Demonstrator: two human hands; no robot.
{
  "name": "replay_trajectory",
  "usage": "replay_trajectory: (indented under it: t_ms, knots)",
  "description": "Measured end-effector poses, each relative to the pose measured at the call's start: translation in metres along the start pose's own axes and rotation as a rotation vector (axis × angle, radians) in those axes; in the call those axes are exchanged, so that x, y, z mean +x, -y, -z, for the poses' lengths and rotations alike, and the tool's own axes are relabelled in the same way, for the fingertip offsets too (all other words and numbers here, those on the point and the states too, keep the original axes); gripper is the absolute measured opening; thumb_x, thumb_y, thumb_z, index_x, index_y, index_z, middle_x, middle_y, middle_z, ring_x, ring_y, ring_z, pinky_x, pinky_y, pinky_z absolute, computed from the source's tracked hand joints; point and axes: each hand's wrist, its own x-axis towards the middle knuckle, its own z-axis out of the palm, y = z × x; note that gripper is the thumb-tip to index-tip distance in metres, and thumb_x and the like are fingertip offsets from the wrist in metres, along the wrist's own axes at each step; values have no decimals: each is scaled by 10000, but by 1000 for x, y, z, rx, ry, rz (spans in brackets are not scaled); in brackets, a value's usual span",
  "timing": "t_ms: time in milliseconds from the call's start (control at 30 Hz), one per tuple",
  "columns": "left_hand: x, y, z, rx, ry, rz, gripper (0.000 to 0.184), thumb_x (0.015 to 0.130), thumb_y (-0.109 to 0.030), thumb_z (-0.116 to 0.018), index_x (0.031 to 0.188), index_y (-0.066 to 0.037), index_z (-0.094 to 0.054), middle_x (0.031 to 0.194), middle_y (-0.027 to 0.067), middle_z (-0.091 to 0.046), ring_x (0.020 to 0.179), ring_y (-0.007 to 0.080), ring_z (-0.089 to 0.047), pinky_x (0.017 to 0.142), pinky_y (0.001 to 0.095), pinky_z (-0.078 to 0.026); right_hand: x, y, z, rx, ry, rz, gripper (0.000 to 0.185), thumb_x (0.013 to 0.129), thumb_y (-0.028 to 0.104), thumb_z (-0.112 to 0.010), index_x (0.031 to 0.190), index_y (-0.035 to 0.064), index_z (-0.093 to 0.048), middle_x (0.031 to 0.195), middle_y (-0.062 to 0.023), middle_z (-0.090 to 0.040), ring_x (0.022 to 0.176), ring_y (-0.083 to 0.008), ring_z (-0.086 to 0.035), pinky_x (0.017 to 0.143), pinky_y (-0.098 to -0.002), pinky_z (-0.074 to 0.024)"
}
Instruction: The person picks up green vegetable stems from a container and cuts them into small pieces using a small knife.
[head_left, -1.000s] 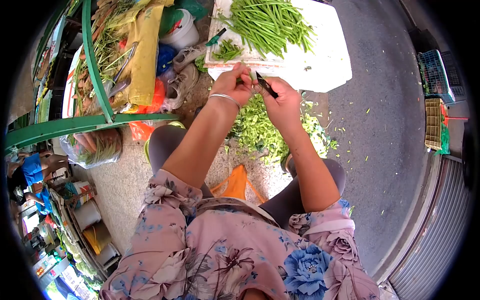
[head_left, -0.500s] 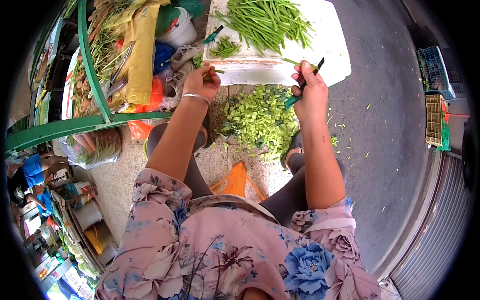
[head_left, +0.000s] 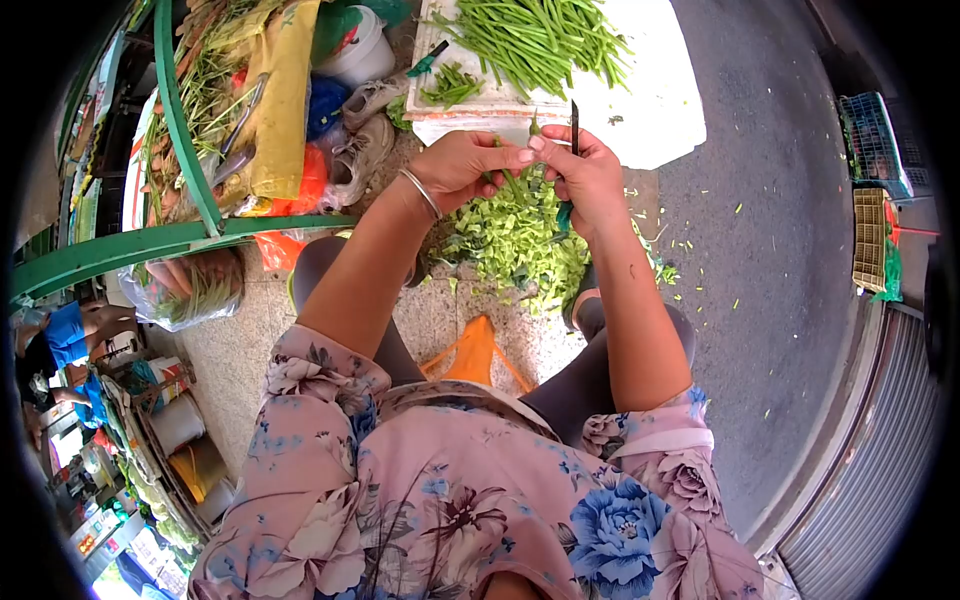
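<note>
My left hand (head_left: 462,165), a bracelet on its wrist, is closed around a thin green vegetable stem (head_left: 510,183). Its fingertips meet those of my right hand (head_left: 592,178), which grips a knife (head_left: 575,128) with a dark blade pointing away from me and a green handle. A short green tip (head_left: 535,124) sticks up where the hands meet. Just beyond lies a white foam box (head_left: 655,100) bearing a pile of long green stems (head_left: 540,45), a small bunch of short pieces (head_left: 452,86) and a second green-handled knife (head_left: 428,58). Under my hands, cut leafy pieces (head_left: 525,240) are heaped on the ground.
A green metal frame (head_left: 180,240) runs along the left, with a yellow sack (head_left: 285,120), shoes (head_left: 358,160) and a white bucket (head_left: 362,55) around it. An orange seat (head_left: 472,355) is between my legs. Crates (head_left: 870,235) stand at far right. Other people (head_left: 70,340) are at far left.
My hands were apart and have come together in front of the foam box. The knife in my right hand has swung from slanting to nearly upright.
</note>
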Motion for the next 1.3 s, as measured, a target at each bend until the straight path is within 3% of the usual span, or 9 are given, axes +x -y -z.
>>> replay_trajectory:
  t_ms: [333, 567, 633, 833, 933, 1067, 1167, 1233, 1300]
  knots:
    - [3, 11, -1, -149, 0, -66, 187, 753, -147, -656, 900, -80, -562, 743, -45, -527, 600, 30, -472, 476, 150, -375, -2, 0, 0, -52, 8, 9, 202, 695, 129, -707, 801, -4, -598, 703, -31, -590, 556, -71, -477, 501, -190, -392]
    - [6, 8, 11, -441, -142, -98, 136, 778, -84, -609, 888, -24, -556, 711, -18, -531, 587, 48, -471, 488, 161, -409, -4, -16, -6, -448, 73, 257, 283, 650, 216, -743, 774, -1, -610, 660, -12, -566, 574, -84, -493, 525, -221, -413]
    - [5, 8, 10, -477, -138, -77, 117, 785, -78, -596, 881, -26, -556, 707, -17, -526, 585, 47, -466, 481, 158, -410, -3, -21, -7, -672, -6, 501, 225, 650, 179, -725, 792, 38, -623, 656, -36, -564, 567, -130, -522, 530, -254, -426]
    - [5, 10, 8, -555, -108, -42, 108, 801, -61, -571, 901, -28, -545, 741, 7, -504, 608, 53, -469, 458, 129, -406, -4, -20, -5, -843, 29, 733, 127, 680, 112, -673, 796, 80, -632, 697, -65, -568, 587, -209, -552, 538, -291, -432]
    - [3, 10, 7, -577, -94, -47, 118, 802, -49, -561, 916, -29, -540, 752, 8, -501, 605, 52, -457, 467, 136, -411, -4, -20, -6, -865, 23, 802, 129, 690, 115, -664, 809, 78, -634, 680, -67, -560, 581, -202, -543, 537, -277, -425]
    - [-4, 4, 5, -461, -18, -77, 98, 797, -56, -572, 878, -14, -536, 678, -9, -495, 563, 40, -444, 462, 144, -398, -3, -21, -5, -646, 92, 572, 124, 721, 127, -647, 827, 64, -634, 669, -46, -570, 583, -152, -530, 544, -254, -418]
    - [-7, 8, 12, -406, 84, -69, 146, 799, -74, -582, 925, -31, -524, 736, -3, -509, 581, 33, -437, 476, 142, -378, 6, -15, 5, -476, -40, 347, 141, 753, 120, -630, 837, 7, -622, 676, -18, -576, 604, -101, -501, 565, -236, -408]
    - [-9, 10, 17, -393, 121, -59, 181, 801, -84, -585, 963, -47, -512, 789, 1, -518, 596, 30, -429, 483, 140, -363, 12, 0, 14, -215, -360, 338, 155, 767, 113, -627, 826, -29, -614, 697, -2, -573, 614, -74, -474, 569, -227, -398]
    - [-13, 10, 20, -540, 168, -99, 181, 808, -93, -583, 967, -48, -511, 815, 9, -534, 598, 30, -446, 490, 138, -377, 19, 6, 25, -48, -485, 405, 153, 766, 108, -630, 832, -29, -617, 689, -2, -569, 604, -74, -463, 567, -216, -388]
